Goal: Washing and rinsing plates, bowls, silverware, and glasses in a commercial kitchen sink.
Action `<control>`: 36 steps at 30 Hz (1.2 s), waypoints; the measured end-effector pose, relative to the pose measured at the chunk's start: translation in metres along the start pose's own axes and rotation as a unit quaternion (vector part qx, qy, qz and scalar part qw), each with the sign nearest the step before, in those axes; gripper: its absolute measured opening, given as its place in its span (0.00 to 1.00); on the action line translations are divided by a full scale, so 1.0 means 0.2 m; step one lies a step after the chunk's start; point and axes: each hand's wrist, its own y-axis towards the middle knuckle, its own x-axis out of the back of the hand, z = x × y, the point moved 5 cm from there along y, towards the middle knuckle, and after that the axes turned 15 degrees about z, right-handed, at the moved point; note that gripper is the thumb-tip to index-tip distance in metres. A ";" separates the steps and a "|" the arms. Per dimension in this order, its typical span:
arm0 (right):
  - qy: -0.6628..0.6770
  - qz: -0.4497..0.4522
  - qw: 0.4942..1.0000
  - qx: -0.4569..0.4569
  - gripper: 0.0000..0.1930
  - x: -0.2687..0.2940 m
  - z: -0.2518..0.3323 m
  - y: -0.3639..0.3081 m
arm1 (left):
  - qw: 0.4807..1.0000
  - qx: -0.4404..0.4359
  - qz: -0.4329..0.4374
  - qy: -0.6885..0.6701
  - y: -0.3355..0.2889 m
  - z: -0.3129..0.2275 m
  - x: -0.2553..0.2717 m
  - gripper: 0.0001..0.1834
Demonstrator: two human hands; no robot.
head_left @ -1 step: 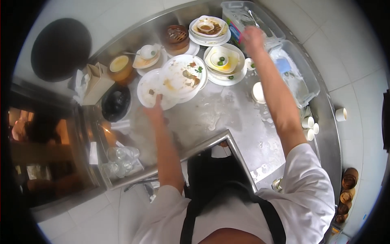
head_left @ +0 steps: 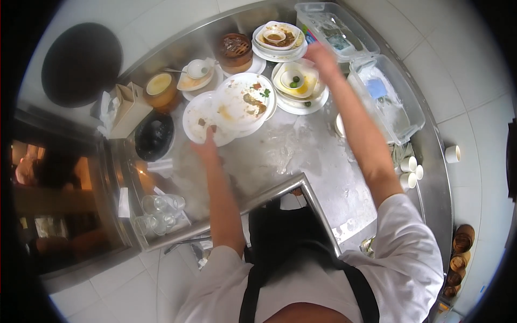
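My left hand grips the near rim of a soiled white plate, thumb on top and fingers hidden beneath. That plate partly lies under another white plate with food scraps and a green sprig. My right hand, smeared by motion, is at the right side of the stacked dishes; its fingers cannot be made out. Beside it, a small white bowl with green round fruits sits in a yellow-stained dish on a white plate. Behind stands a plate stack topped by a saucy dish.
Two clear plastic bins line the right back. Brown pot, yellowish pot, black bowl and upright carton stand left. Glasses are near left; white cups at right. A raised metal rim edges the counter's front.
My right hand has moved left and slightly nearer, from the clear bin to the side of the stacked dishes. The left hand stays on the plate's rim.
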 end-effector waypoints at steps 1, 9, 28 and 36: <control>-0.243 0.215 0.943 -0.071 0.13 0.03 -0.17 -0.07 | 0.996 0.076 -0.008 -0.041 -0.03 0.00 -0.18 0.37; -0.344 -0.037 0.913 -0.215 0.18 -0.45 -0.66 -0.43 | 0.984 0.075 0.125 -0.101 -0.02 0.19 0.02 0.30; 0.095 -0.513 0.823 -0.223 0.29 0.77 0.15 -3.91 | 0.900 0.102 0.423 0.008 -0.96 -0.54 -0.27 0.35; 0.275 -0.770 0.570 -0.077 0.23 1.02 -0.86 -5.44 | 0.749 0.210 0.627 0.044 -2.12 -0.27 -1.09 0.33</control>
